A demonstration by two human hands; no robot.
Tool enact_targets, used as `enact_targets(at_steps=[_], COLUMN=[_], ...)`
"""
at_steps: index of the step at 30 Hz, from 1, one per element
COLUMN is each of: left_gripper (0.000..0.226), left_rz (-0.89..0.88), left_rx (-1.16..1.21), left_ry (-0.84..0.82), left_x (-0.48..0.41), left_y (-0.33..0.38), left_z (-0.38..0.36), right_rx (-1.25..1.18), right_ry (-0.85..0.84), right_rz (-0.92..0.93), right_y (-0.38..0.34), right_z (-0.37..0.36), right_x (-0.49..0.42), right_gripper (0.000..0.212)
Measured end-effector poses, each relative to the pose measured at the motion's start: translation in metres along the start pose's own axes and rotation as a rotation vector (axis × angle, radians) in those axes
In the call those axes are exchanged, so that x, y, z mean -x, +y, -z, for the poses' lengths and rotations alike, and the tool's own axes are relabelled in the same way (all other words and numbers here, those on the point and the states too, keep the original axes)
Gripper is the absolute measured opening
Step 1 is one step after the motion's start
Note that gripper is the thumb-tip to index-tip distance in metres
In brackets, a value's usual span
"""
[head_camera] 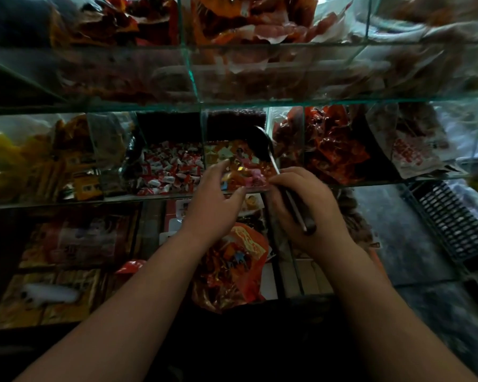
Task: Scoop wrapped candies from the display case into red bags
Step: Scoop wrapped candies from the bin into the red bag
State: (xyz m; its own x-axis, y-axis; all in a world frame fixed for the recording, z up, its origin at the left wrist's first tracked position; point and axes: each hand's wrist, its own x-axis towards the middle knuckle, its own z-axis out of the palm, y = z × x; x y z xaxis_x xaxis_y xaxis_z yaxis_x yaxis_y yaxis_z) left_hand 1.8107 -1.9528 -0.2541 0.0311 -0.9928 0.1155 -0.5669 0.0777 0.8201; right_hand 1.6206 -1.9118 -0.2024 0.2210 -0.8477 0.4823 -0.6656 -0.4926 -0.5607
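Right hand grips the scoop by its handle, fingers curled, bowl at eleven o'clock over the wrapped candies. Left hand at nine o'clock, fingers loosely spread, holding nothing. Red bag at six o'clock.

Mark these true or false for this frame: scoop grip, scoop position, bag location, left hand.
1. The right hand grips a metal scoop. True.
2. The scoop's bowl is over the red-and-white candies. False: it is raised over the compartment of mixed wrapped candies, which is the next one to the right of the red-and-white candies.
3. A red bag shows below the hands. True.
4. The left hand pinches the red bag's rim. False: its fingers are spread over the mixed wrapped candies, and the bag shows lower, under the wrist.
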Motion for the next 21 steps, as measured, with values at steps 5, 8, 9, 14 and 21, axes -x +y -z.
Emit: enact_targets(at_steps=[5, 8, 9, 14, 21], left_gripper=[0.063, 0.064, 0.065, 0.065, 0.048], left_rz=[0.001, -0.002, 0.001, 0.015, 0.028], left_rx=[0.071, 0.090, 0.084, 0.042, -0.266], left_ry=[0.029, 0.033, 0.036, 0.008, 0.099], left_x=[0.009, 0.021, 0.027, 0.075, 0.121], left_y=[0.004, 0.006, 0.006, -0.009, -0.052], left_z=[0.016, 0.023, 0.024, 0.031, 0.032], right_rx=[-0.149, -0.635, -0.758, -0.709, -0.358], right_ry=[0.264, 0.224, 0.210, 0.213, -0.169], right_rz=[-0.015, -0.422, -0.521, -0.393, -0.361], right_y=[-0.026, -0.053, -0.059, -0.055, -0.069], right_z=[0.014, 0.022, 0.024, 0.042, 0.039], right_x=[0.018, 0.026, 0.031, 0.064, 0.065], right_gripper=[0.007, 0.018, 0.020, 0.026, 0.028])
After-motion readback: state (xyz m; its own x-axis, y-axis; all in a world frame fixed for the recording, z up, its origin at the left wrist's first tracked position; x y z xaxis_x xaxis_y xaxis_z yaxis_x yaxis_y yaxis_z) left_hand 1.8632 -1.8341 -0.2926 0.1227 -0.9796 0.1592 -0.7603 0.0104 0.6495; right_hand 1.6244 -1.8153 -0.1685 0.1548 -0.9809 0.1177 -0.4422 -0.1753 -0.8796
